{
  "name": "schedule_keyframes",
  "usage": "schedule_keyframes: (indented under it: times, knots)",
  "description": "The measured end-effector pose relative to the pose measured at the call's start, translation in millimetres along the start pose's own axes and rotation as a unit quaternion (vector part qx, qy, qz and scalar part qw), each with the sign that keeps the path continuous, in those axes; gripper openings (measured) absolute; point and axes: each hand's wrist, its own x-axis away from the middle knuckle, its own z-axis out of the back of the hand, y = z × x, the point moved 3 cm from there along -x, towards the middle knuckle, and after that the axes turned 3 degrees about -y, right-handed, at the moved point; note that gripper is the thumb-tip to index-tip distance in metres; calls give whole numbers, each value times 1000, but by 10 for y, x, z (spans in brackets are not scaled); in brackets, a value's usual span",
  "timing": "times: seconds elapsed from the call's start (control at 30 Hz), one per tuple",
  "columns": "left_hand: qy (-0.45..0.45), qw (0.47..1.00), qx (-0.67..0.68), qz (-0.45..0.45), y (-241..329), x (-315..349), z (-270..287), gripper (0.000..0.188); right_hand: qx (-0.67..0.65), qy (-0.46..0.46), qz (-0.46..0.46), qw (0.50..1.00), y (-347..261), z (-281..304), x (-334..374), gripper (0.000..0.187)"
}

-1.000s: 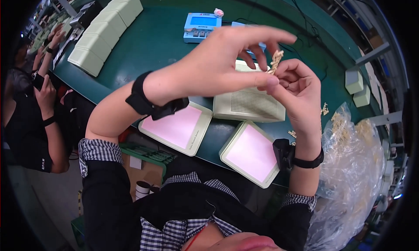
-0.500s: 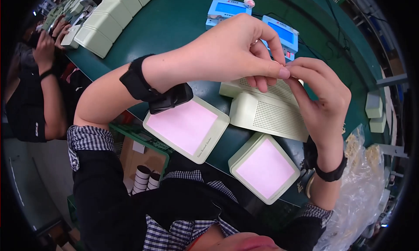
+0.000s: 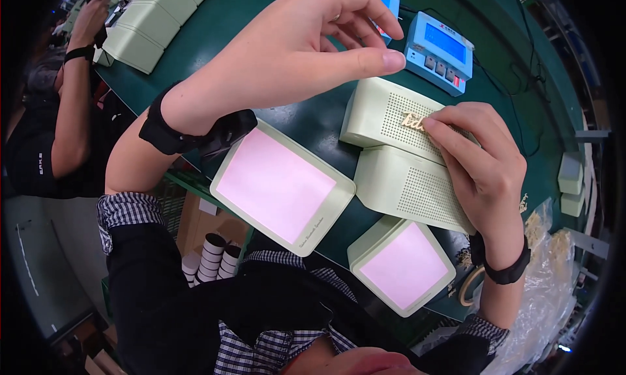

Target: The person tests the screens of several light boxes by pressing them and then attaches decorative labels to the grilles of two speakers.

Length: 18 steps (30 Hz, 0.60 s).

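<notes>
head view: a small gold script emblem point(image 3: 413, 121) lies on the perforated face of a pale green casing point(image 3: 391, 117), at about 2 o'clock from the picture's middle. the right hand point(image 3: 479, 163) presses on it, fingertips point(image 3: 435, 124) together and flat on the emblem's right end, the palm lying over a second perforated casing point(image 3: 407, 189) just below the first and touching it. the left hand point(image 3: 293, 49) hovers above the green worktop point(image 3: 261, 69) at 12 o'clock, its grip apart and holding nothing, thumb stretched toward the casing's upper edge. both wrists wear black bands.

at 7 o'clock from the emblem, a casing with a pink protective film point(image 3: 282, 187) lies face up; another pink-filmed casing point(image 3: 401, 265) lies at 5 o'clock from the middle, near the worktop's edge. two blue-and-grey devices with screens point(image 3: 438, 49) stand at 1 o'clock, behind the casings. a row of pale green casings point(image 3: 153, 20) runs toward 11 o'clock. a clear plastic bag point(image 3: 544, 297) sits at 4 o'clock. another person's arm point(image 3: 72, 114) shows at 9 o'clock.
</notes>
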Motion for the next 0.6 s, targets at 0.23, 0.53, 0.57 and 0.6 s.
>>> schedule_keyframes:
  times: [0.23,0.53,0.57,0.6]
  knots:
    - [-10,989,-129,-71,372,-151,-99,34,11,-13,-16,1000,14,-5,6,22]
    - [-95,956,140,238,219,-199,-374,37,-4,15,-13,1000,54,-11,45,21]
    - [-113,945,161,263,211,-201,-394,37,-4,15,-13,1000,59,-12,48,21]
    - [-114,944,161,263,205,-206,-395,37,-9,18,-11,1000,64,-16,46,21]
